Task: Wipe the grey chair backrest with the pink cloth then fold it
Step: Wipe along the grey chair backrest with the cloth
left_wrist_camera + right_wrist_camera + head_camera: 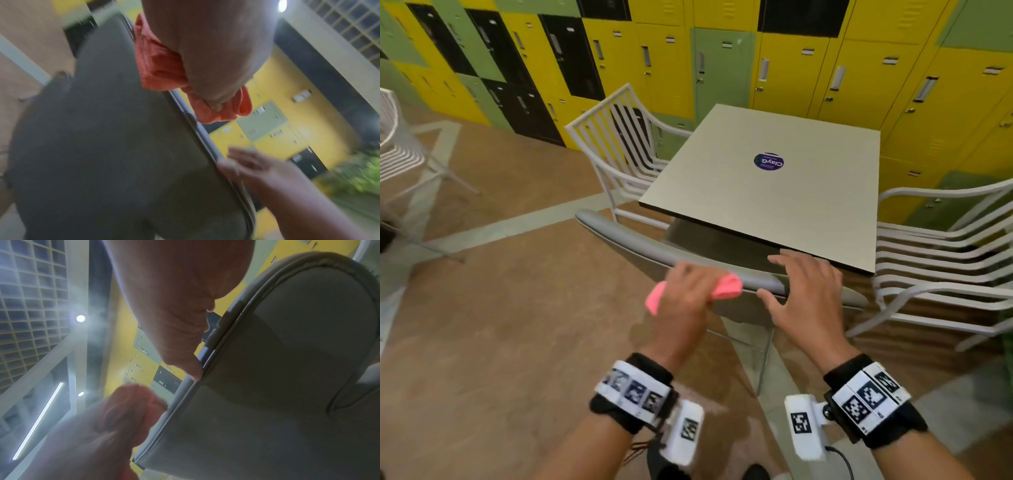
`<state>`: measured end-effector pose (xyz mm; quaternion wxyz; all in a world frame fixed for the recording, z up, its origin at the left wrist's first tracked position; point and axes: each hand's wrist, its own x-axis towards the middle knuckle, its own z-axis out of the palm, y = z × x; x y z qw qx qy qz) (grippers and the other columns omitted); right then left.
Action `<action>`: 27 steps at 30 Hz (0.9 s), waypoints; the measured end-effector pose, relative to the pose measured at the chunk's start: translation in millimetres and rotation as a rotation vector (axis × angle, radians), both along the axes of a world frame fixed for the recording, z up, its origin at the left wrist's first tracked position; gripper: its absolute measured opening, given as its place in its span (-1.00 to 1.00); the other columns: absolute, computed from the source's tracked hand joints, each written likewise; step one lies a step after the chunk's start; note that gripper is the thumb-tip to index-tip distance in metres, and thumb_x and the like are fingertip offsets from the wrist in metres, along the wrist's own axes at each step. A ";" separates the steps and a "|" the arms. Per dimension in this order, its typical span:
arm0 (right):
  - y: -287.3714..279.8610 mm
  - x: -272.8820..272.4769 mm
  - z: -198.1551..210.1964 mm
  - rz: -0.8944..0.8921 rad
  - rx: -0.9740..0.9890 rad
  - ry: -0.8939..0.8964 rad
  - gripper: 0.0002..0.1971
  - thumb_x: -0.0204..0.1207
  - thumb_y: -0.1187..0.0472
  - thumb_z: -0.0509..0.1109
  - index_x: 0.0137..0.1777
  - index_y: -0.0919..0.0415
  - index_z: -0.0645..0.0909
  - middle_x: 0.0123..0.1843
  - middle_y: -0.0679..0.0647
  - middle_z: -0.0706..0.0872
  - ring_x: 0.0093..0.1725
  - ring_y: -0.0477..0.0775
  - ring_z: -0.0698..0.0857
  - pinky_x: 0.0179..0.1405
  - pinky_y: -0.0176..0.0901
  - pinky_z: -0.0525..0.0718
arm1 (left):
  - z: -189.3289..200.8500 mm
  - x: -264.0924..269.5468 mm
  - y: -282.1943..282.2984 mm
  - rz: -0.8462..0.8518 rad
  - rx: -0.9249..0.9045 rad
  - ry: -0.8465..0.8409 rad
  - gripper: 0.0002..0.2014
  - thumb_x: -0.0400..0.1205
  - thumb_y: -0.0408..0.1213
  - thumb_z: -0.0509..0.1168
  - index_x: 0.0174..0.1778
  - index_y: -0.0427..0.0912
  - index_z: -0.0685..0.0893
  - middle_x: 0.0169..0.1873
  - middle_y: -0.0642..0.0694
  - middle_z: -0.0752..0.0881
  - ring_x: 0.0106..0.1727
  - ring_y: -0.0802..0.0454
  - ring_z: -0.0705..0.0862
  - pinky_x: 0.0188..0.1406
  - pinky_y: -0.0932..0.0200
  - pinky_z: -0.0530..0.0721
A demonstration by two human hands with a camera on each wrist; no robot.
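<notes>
The grey chair backrest (630, 245) runs across the middle of the head view, its top edge curving from upper left to lower right. My left hand (690, 291) grips the bunched pink cloth (726, 286) against that top edge. The cloth (158, 65) shows under the palm in the left wrist view, pressed on the backrest (102, 146). My right hand (804, 291) lies with fingers spread over the backrest top, just right of the cloth. Its thumb (185, 363) touches the backrest rim (287, 369) in the right wrist view.
A square beige table (774, 192) with a blue sticker stands just beyond the chair. White slatted chairs (619, 137) sit at its left and right (935, 253). Yellow, green and black lockers (808, 68) line the back wall. Brown floor (500, 342) spreads on the left.
</notes>
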<state>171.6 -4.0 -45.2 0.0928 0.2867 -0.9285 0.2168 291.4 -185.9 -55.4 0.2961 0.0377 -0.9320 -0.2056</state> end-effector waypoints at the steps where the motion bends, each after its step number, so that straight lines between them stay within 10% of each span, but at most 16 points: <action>1: -0.3 -1.1 1.0 0.005 0.019 0.002 -0.40 0.42 -0.17 0.63 0.44 -0.05 0.65 0.45 -0.01 0.69 0.42 0.12 0.58 0.45 0.05 0.33 | -5.6 -5.4 15.5 -0.068 -0.028 -0.010 -0.67 0.70 -0.41 0.23 0.30 -0.17 0.80 0.13 -0.08 0.82 0.10 -0.06 0.60 0.02 0.05 0.61; 10: -1.0 -2.6 4.4 -0.030 0.087 0.020 -0.34 0.41 -0.26 0.61 0.46 -0.03 0.63 0.47 0.02 0.68 0.46 0.15 0.59 0.52 0.17 0.40 | -36.2 -7.0 -32.6 0.032 -0.089 0.024 -0.82 0.68 -0.46 0.46 0.19 -0.32 0.80 0.02 -0.21 0.76 -0.03 -0.17 0.67 -0.06 -0.05 0.68; 15: 3.2 -4.2 2.1 -0.013 0.072 0.059 -0.37 0.39 -0.26 0.62 0.41 -0.01 0.68 0.34 -0.02 0.75 0.34 0.10 0.62 0.44 0.14 0.42 | -37.3 0.0 -57.2 0.301 0.085 -0.042 -0.75 0.48 -0.60 0.46 0.02 -0.29 0.70 -0.12 -0.14 0.61 -0.10 -0.03 0.48 -0.13 0.27 0.34; 27: 6.0 -4.4 -3.1 0.041 0.041 0.088 -0.48 0.42 -0.21 0.62 0.30 0.03 0.74 0.06 -0.07 0.82 0.12 0.03 0.60 0.38 0.14 0.41 | -37.2 -16.5 5.5 0.116 0.094 0.025 -0.88 0.64 -0.29 0.45 0.00 -0.27 0.73 -0.14 -0.13 0.68 -0.17 -0.04 0.56 -0.17 0.20 0.52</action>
